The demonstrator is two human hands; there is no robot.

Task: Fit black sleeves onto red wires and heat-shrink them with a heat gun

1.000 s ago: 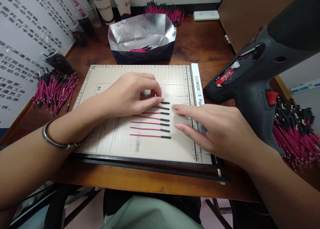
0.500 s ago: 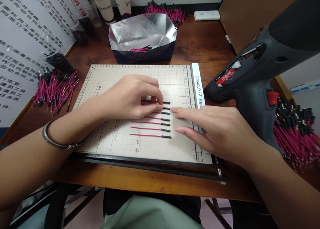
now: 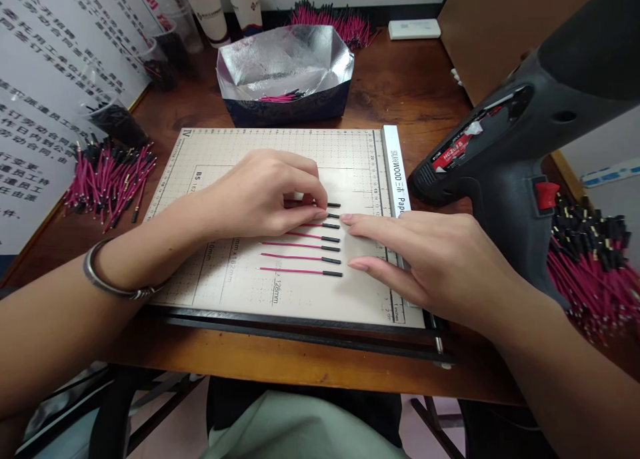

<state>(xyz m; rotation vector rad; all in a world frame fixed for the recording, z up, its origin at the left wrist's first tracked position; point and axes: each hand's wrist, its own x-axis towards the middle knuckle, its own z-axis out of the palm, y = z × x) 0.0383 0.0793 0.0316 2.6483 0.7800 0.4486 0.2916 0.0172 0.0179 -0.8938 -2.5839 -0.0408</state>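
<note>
Several red wires with black sleeved ends, among them the nearest wire (image 3: 300, 271), lie side by side on the cream gridded board (image 3: 200, 285). My left hand (image 3: 265, 192) rests over the upper wires, thumb and index finger pinched on one wire beside its black end. The left part of that wire is hidden under the hand. To its right, my right hand (image 3: 435, 259) is spread with the palm down. Its index fingertip is at the tip of the pinched wire's black end, and its thumb is apart, holding nothing.
A foil-lined box (image 3: 285, 105) with some wires stands behind the board. Wire piles lie at the left (image 3: 110, 185), right (image 3: 595, 265) and back (image 3: 335, 25). A dark heat gun (image 3: 505, 125) leans in from the right. Paper cups (image 3: 207, 12) stand at the back left.
</note>
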